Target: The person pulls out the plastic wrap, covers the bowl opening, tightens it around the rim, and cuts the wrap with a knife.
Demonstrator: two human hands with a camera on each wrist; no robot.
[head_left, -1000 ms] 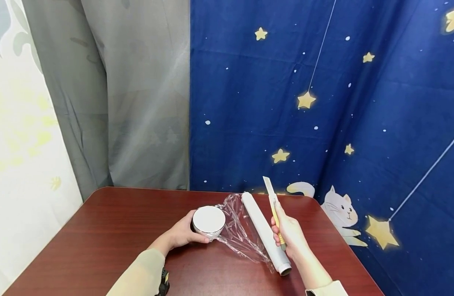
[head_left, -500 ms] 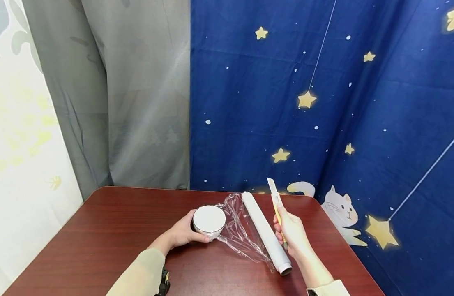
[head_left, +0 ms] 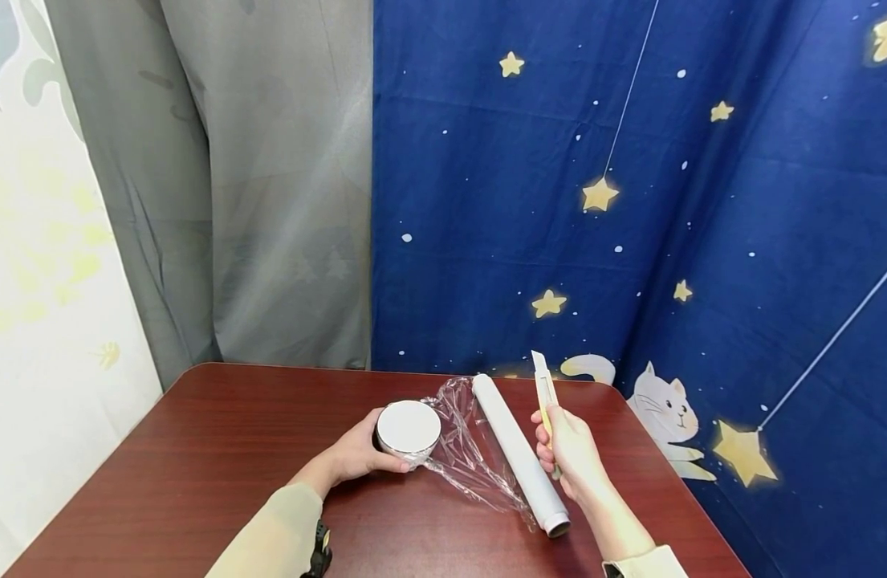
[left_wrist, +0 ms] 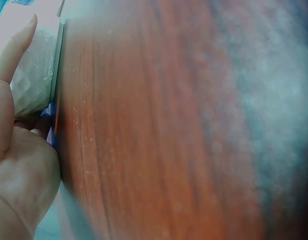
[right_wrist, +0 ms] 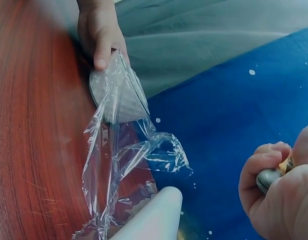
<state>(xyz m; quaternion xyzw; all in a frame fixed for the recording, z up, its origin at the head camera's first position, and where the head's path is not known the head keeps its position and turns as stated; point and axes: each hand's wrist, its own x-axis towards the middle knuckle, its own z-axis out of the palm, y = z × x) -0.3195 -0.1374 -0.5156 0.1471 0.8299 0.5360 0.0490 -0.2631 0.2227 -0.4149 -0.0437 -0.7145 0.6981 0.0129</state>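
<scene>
My left hand (head_left: 352, 457) grips a round container (head_left: 408, 427) with a flat white top; its pale side (left_wrist: 36, 75) looks dimpled in the left wrist view. Crumpled cling film (head_left: 465, 453) runs from the container to a white cling film roll (head_left: 518, 453), which lies slantwise on the table. To the right of the roll, my right hand (head_left: 573, 451) holds a yellow and white utility knife (head_left: 546, 384) in curled fingers, its blade extended and pointing away from me. Only the knife's grey butt end (right_wrist: 268, 179) and a bit of yellow show in the right wrist view.
The dark red wooden table (head_left: 197, 466) extends to the left of the left hand. Beyond its far edge hang a grey curtain (head_left: 284, 201) and a blue star-patterned curtain (head_left: 486, 201). A black band (head_left: 319, 550) is on the left wrist.
My right hand has shifted the utility knife slightly to the right, and its blade now points more straight ahead. The left hand, container, film and roll stay where they were.
</scene>
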